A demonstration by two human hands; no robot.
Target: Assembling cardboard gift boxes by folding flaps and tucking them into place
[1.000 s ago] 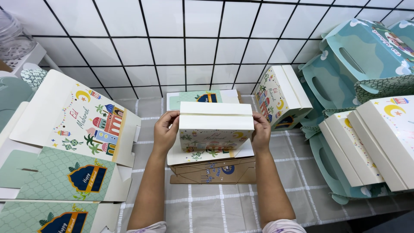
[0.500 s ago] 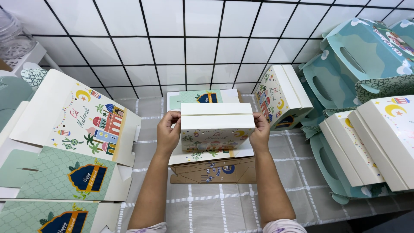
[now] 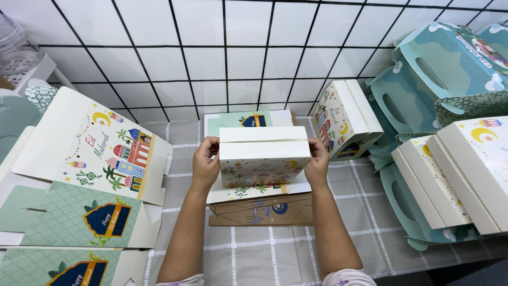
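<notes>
A white printed cardboard gift box stands in the middle of the table, folded into shape, its top flaps meeting along a seam. My left hand grips its left side and my right hand grips its right side, fingers curled over the upper corners. The box rests on a stack of flat box blanks, the lowest one brown.
Flat unfolded box blanks lie stacked at the left. An assembled white box leans behind on the right. Teal handled boxes and white assembled boxes crowd the right side. A grey checked cloth covers the table, a tiled wall behind.
The box has shifted slightly toward me and its top flaps have been pressed closer together. Both hands stay on its sides.
</notes>
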